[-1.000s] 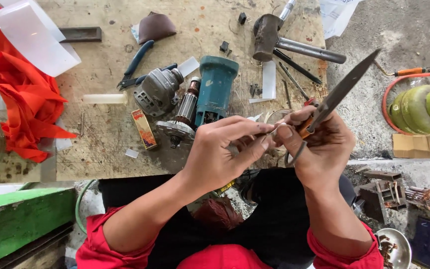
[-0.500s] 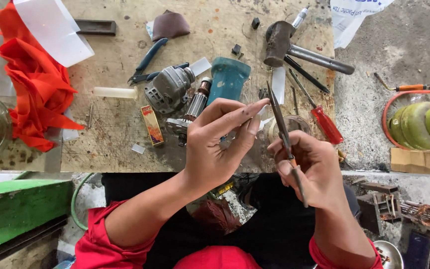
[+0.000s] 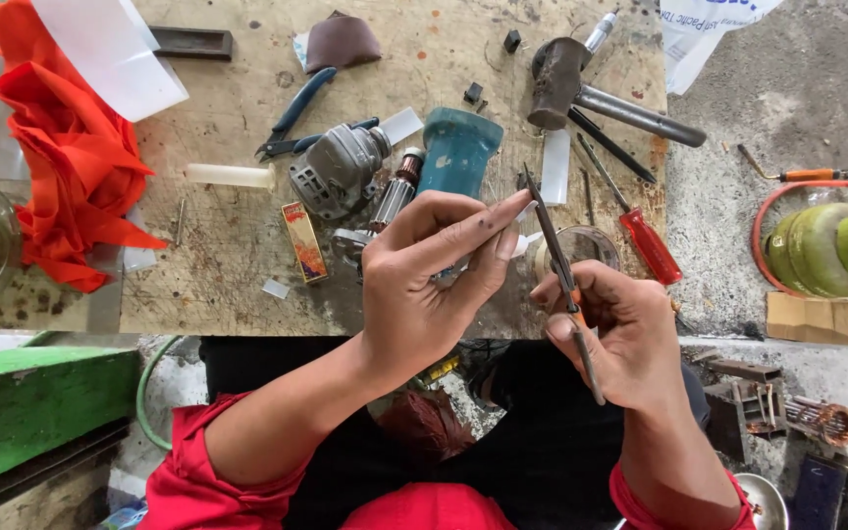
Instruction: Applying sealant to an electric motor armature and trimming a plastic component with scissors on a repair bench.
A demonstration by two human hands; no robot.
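Gripping scissors (image 3: pixel 563 285) in right hand (image 3: pixel 615 339), fingers curled tight round handle, blades closed, tip pointing 12 o'clock over bench edge. Left hand (image 3: pixel 424 285) at 9 o'clock of scissors, fingers extended and pressed together, thumb against them; whether pinching small piece, cannot tell. Beyond, at 12 o'clock: teal grinder body (image 3: pixel 456 152), grey gear head (image 3: pixel 338 169), hammer (image 3: pixel 581 83), red screwdriver (image 3: pixel 645 240). Orange cloth (image 3: pixel 71 167) at 10 o'clock.

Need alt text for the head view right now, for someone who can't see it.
Right hand grips scissors, blades closed and pointing away, beside the raised left hand. Beyond lie a dismantled teal grinder, hammer, red screwdriver and orange cloth on a workbench.
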